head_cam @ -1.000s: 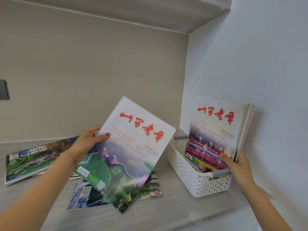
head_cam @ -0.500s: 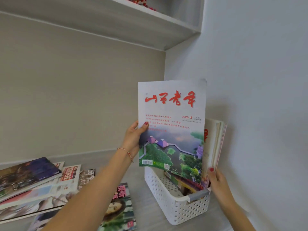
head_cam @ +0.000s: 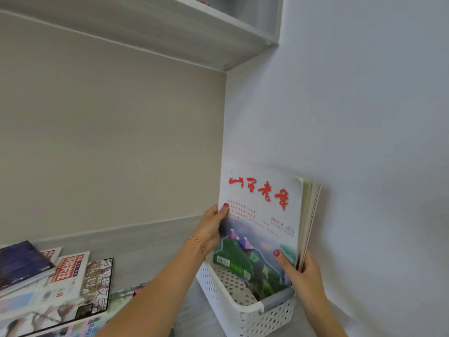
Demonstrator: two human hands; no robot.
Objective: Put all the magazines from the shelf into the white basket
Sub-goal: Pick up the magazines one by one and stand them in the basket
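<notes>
Between your two hands, the white perforated plastic basket (head_cam: 245, 310) sits against the pale wall, and the white-covered magazine with red title lettering (head_cam: 261, 224) stands upright in it, long axis vertical, lower edge already below the rim. Your left hand (head_cam: 211, 229) pinches its left edge, thumb on the cover; your right hand (head_cam: 300, 271) grips the upright stack of magazines (head_cam: 309, 222) just behind it. More loose flat magazines (head_cam: 73, 283) lie well left of your left hand, which is nearer to them, with open shelf between.

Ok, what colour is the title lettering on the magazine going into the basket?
Red, on a white upper cover of the magazine; clearest in the head view.
</notes>
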